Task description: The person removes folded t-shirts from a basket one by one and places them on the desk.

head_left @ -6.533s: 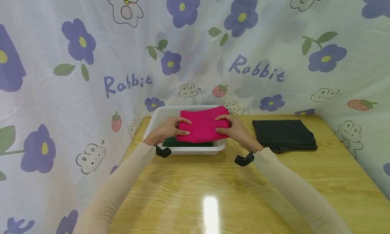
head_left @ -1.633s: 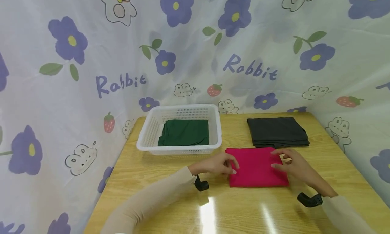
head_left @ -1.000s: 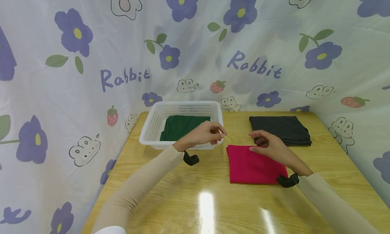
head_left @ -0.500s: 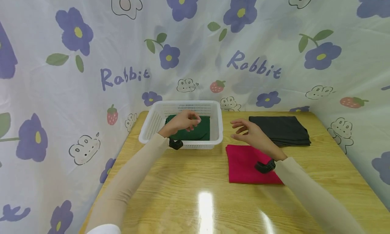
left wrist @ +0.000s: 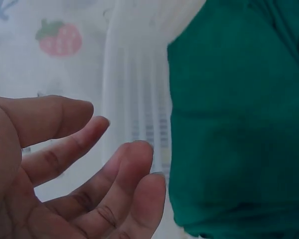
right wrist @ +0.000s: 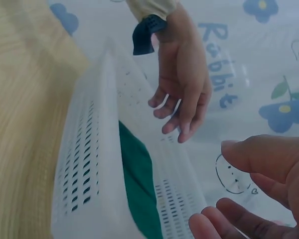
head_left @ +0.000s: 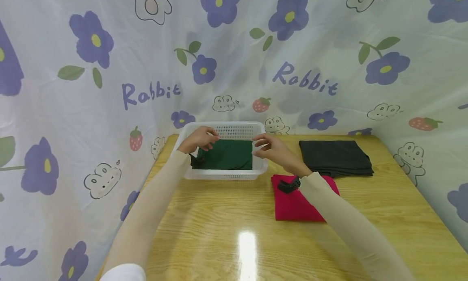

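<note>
A white plastic basket (head_left: pixel 219 174) stands at the back left of the table with a folded dark green cloth (head_left: pixel 230 155) lying inside. Above the basket's left part is my left hand (head_left: pixel 200 139), fingers loosely bent and holding nothing. My right hand (head_left: pixel 276 151) hovers at the basket's right rim, thumb and fingers apart, also without anything in it. In the left wrist view the green cloth (left wrist: pixel 234 119) lies just beyond the fingers (left wrist: pixel 139 164). A folded pink-red cloth (head_left: pixel 296 206) lies on the table, partly hidden under my right forearm.
A folded black cloth (head_left: pixel 336 157) lies at the back right of the wooden table (head_left: pixel 204 232). A white curtain printed with flowers and rabbits (head_left: pixel 234 61) closes off the back and sides.
The pink-red cloth went from over the basket to the table at right, and both hands let go of it. Since then both hands have moved left to the basket.
</note>
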A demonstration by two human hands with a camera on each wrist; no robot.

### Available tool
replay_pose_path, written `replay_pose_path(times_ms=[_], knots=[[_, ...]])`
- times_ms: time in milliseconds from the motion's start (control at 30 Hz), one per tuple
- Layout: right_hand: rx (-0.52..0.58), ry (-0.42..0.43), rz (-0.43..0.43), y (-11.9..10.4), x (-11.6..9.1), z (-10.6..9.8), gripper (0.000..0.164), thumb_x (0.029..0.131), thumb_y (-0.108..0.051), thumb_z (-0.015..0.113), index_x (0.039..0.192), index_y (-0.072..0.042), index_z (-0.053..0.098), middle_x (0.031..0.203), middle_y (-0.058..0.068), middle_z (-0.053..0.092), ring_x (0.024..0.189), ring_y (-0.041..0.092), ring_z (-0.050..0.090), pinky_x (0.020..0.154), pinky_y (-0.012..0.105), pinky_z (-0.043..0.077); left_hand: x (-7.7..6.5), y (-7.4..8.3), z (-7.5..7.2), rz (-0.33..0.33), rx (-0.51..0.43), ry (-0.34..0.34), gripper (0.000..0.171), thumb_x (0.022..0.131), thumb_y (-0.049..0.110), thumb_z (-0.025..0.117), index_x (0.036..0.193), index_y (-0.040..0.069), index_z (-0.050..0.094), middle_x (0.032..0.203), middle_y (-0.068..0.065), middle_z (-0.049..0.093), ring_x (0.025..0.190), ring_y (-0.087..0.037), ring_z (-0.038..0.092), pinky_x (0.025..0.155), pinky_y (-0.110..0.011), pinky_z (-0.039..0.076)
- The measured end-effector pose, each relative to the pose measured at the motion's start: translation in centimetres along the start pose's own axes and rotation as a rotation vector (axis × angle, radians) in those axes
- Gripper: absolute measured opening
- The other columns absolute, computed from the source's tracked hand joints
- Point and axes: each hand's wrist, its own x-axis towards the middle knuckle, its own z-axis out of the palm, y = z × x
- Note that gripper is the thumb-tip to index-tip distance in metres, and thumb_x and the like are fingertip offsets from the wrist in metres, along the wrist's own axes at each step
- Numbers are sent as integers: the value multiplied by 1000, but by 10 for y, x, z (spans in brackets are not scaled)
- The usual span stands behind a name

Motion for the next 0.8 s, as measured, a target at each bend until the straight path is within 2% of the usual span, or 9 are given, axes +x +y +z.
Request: replay_pose_path(times_ms=[100,200,300,400,500,600,700,800], knots=[[38,-2,20,0,13,8,49,97,-20,75,142,-15,57,136,16,57,115,31,60,97,50,53,3,-6,-6,-36,-8,12,37,109,22,55,138,-1,59,112,-16,59,104,-46,63,91,-56,54],[63,-2,61,1,25,17,51,97,-20,75,143,-12,55,137,16,56,117,34,60,101,54,50,5,-12,-10,-66,-9,12,39,109,21,53,141,-2,57,113,-20,57,101,-46,61,93,-59,51],[94,-29,117,4,37,28,52,98,-19,74,145,-12,52,141,21,50,119,42,59,106,57,45,7,-19,-14,-95,11,-4,41,109,21,53,143,-3,54,124,-25,55,96,-43,59,90,-58,52],[100,-60,166,6,47,39,54,98,-18,74,145,-12,49,145,26,44,119,48,58,108,58,43,9,-27,-16,-132,36,-30,44,110,22,52,146,-2,52,140,-25,50,107,-43,57,92,-55,53],[89,-67,197,6,53,46,55,97,-17,75,145,-11,48,145,25,42,122,43,56,105,55,46,11,-33,-19,-161,49,-63,46,110,23,50,149,0,48,151,-22,43,124,-46,51,96,-54,52],[75,-66,224,8,58,51,56,97,-14,75,145,-9,47,144,25,42,122,39,53,102,52,49,12,-35,-20,-190,51,-101,47,110,23,49,151,2,45,156,-24,36,132,-51,43,99,-56,49],[39,-68,249,12,64,54,60,96,-14,75,148,-5,45,149,25,41,119,38,54,101,53,49,12,-37,-21,-218,78,-135,46,110,24,48,151,4,45,159,-24,33,130,-50,44,96,-54,51],[5,-71,268,16,68,58,65,96,-15,75,150,-2,42,154,23,40,121,40,55,103,54,47,13,-40,-20,-216,132,-161,45,111,26,48,151,5,46,158,-24,34,117,-41,51,89,-49,53]])
